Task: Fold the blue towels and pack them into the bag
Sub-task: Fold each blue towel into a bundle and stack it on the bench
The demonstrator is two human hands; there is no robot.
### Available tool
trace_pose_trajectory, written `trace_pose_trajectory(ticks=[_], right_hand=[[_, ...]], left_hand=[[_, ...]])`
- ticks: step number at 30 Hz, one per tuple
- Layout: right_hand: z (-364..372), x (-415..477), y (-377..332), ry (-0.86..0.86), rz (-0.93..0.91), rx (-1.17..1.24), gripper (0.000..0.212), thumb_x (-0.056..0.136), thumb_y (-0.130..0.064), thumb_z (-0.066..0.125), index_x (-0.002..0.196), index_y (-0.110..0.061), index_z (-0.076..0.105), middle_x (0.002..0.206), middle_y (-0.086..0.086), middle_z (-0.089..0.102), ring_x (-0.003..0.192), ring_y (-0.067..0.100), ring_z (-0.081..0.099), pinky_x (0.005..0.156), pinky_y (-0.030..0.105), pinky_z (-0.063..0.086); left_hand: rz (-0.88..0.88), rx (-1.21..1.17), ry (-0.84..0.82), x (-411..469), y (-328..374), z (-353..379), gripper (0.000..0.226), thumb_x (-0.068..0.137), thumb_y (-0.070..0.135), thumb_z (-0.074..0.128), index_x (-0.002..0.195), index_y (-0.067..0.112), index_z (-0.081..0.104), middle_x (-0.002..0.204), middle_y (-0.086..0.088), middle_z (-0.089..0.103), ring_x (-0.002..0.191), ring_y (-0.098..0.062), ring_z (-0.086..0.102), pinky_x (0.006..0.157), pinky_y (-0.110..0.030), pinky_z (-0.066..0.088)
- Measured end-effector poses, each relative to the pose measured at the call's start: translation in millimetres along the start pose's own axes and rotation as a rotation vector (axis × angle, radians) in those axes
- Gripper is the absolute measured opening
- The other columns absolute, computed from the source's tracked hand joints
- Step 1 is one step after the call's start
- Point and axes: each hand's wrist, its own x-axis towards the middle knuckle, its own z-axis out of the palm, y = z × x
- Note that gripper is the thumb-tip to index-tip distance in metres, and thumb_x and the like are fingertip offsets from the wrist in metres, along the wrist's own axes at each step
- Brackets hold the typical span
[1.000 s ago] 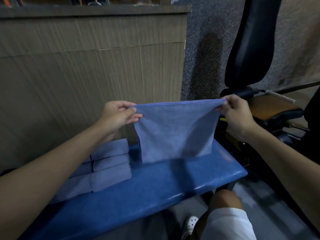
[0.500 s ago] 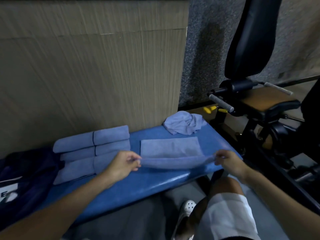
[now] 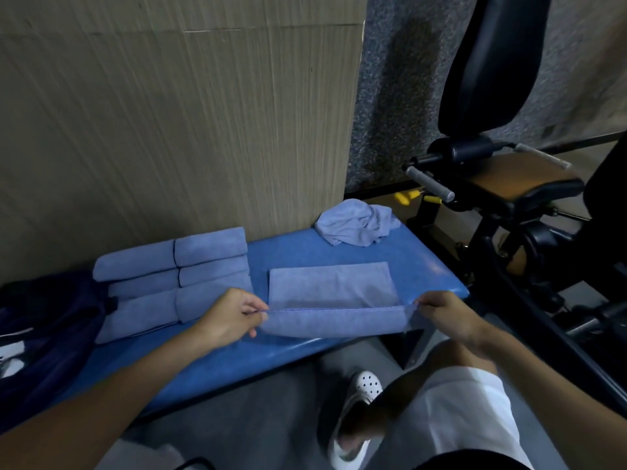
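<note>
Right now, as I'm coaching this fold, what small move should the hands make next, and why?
Probably carry the lifted near edge forward onto the far edge. The left hand and right hand pinch the towel at its near corners; its far part lies flat on the bench, so the fold looks half made.

no readable text, labels, numbers

L edge is cutting off dark bag, opening not showing; gym machine is getting cropped top & R.
</note>
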Motion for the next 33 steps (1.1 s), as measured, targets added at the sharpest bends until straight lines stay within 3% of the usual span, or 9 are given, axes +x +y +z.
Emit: trace_pose_trajectory(ticks=[5,8,13,18,22,26,33], right_hand=[[0.9,17.4,0.4,0.080,-0.094,-0.058,0.016,0.092,0.000,0.053,0.085,-0.004,0.067,0.084,0.010,0.067,0.078,0.021,0.058,0.064,0.020,0.041],[5.7,36.6,0.9,0.130,-0.100,-0.052,0.018,0.092,-0.001,0.055,0.078,-0.009,0.064,0.074,0.003,0.062,0.072,0.019,0.055,0.062,0.027,0.038],[18.0,65.6,-0.2,0.162,-0.043,0.015,0.035,0.093,-0.004,0.052,0.063,-0.022,0.051,0.063,-0.006,0.051,0.060,0.008,0.045,0.057,0.025,0.035],[29.1,97.0,3.2,0.189,-0.034,0.042,0.025,0.095,-0.007,0.051,0.072,-0.016,0.056,0.067,-0.005,0.054,0.063,0.012,0.048,0.058,0.027,0.034],[35.5,118.9,5.6,0.211,-0.032,0.049,0.017,0.096,-0.010,0.052,0.081,-0.009,0.061,0.068,-0.003,0.057,0.063,0.013,0.050,0.059,0.028,0.036],[41.4,135.7,8.2,0.211,-0.031,0.053,0.017,0.096,-0.010,0.052,0.082,-0.007,0.061,0.070,0.004,0.059,0.065,0.018,0.053,0.057,0.029,0.037],[48.9,146.8,7.0,0.252,-0.039,-0.046,0.013,0.095,-0.010,0.054,0.084,-0.011,0.060,0.076,0.006,0.060,0.073,0.021,0.053,0.060,0.028,0.032]], left_hand=[[0.046,0.067,0.060,28.0,0.8,-1.7,0.016,0.087,0.005,0.067,0.078,0.018,0.069,0.064,0.001,0.069,0.050,-0.005,0.057,0.059,-0.026,0.049],[0.068,0.134,0.125,49.0,1.1,1.2,0.013,0.085,0.008,0.069,0.079,0.020,0.070,0.068,0.003,0.070,0.061,-0.005,0.063,0.065,-0.028,0.052],[0.094,0.329,0.177,77.1,4.1,5.0,0.009,0.085,0.014,0.066,0.079,0.019,0.068,0.066,0.007,0.066,0.066,-0.008,0.062,0.059,-0.027,0.047],[0.058,0.381,0.185,108.4,-1.3,5.0,0.010,0.086,0.015,0.062,0.078,0.018,0.067,0.069,0.005,0.065,0.070,-0.018,0.064,0.064,-0.035,0.054],[0.029,0.390,0.177,129.8,-3.8,3.7,0.015,0.087,0.009,0.058,0.075,0.006,0.067,0.063,-0.007,0.066,0.059,-0.020,0.063,0.057,-0.042,0.055],[0.000,0.418,0.168,146.1,-8.8,4.1,0.016,0.086,0.012,0.060,0.073,0.014,0.067,0.064,0.000,0.067,0.062,-0.016,0.065,0.058,-0.044,0.057],[-0.018,0.459,0.167,161.8,-13.8,8.8,0.013,0.086,0.010,0.062,0.075,0.010,0.070,0.068,-0.003,0.068,0.065,-0.017,0.064,0.065,-0.042,0.057]])
